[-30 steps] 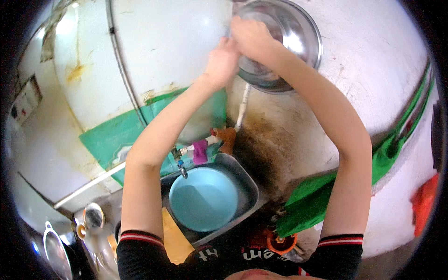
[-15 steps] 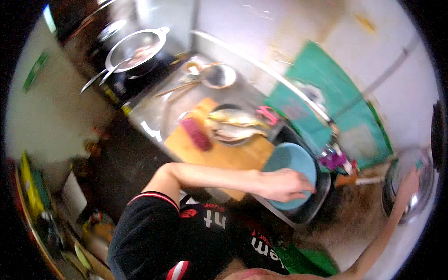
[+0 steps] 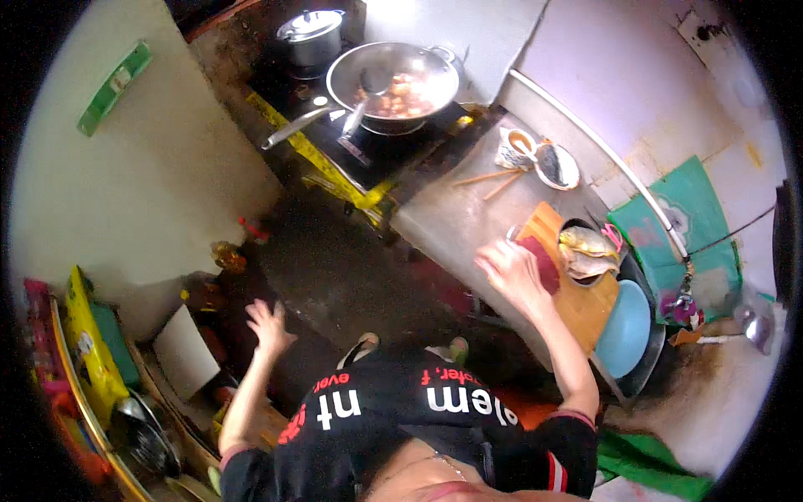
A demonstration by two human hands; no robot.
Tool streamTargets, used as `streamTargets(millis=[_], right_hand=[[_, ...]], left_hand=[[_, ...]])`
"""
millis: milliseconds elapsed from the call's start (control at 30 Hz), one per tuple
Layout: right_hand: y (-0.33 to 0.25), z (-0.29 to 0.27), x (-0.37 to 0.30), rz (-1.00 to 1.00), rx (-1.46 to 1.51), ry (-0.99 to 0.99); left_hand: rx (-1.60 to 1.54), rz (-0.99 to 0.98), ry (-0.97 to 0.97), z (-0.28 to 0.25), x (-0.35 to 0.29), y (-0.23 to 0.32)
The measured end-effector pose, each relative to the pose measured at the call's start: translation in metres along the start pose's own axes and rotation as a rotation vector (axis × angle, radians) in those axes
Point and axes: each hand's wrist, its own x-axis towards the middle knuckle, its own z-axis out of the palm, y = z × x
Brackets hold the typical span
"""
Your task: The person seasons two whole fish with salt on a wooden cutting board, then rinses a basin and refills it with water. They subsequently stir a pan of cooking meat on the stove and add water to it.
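Note:
My left hand (image 3: 269, 328) is raised over the dark floor on the left, fingers spread, holding nothing. My right hand (image 3: 510, 272) hovers at the near edge of the counter, fingers loosely stretched and no object visible in them. Beside it, partly covered, a flat dark red thing (image 3: 545, 266) lies on the wooden cutting board (image 3: 577, 309); I cannot make out its kind. Two whole fish (image 3: 589, 253) rest on a dark round plate on the board. At the board's right end a light blue basin (image 3: 623, 330) sits tilted in the sink.
On the stove (image 3: 360, 159) stands a wok (image 3: 452, 71) with pieces of food and a ladle; behind it is a lidded pot (image 3: 311, 42). Chopsticks (image 3: 493, 182) and small bowls (image 3: 555, 166) lie on the counter. A white wall (image 3: 142, 176) and cluttered shelf (image 3: 125, 418) stand left.
My view has swung left towards the stove. My left hand has gone from over the basin to above the floor; my right has left the round shiny thing at far right and come to the counter.

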Motion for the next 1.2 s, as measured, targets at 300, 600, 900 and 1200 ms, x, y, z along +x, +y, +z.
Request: streamTargets(millis=[300, 600, 900, 1200], right_hand=[[-0.038, 0.139, 0.295, -0.094, 0.06, 0.266], [0.005, 0.138, 0.41, -0.121, 0.597, 0.54], [0.049, -0.01, 0.493, 0.391, 0.762, 0.048], [0.048, -0.033, 0.516, 0.982, 0.693, -0.162]], left_hand=[[-0.904, -0.151, -0.268, 0.042, 0.059, -0.07], [-1.087, -0.137, -0.291, -0.033, 0.201, -0.088], [-1.562, 0.052, -0.848, -0.185, 0.401, -0.017], [-1.374, 0.122, -1.362, -0.198, 0.449, 0.03]])
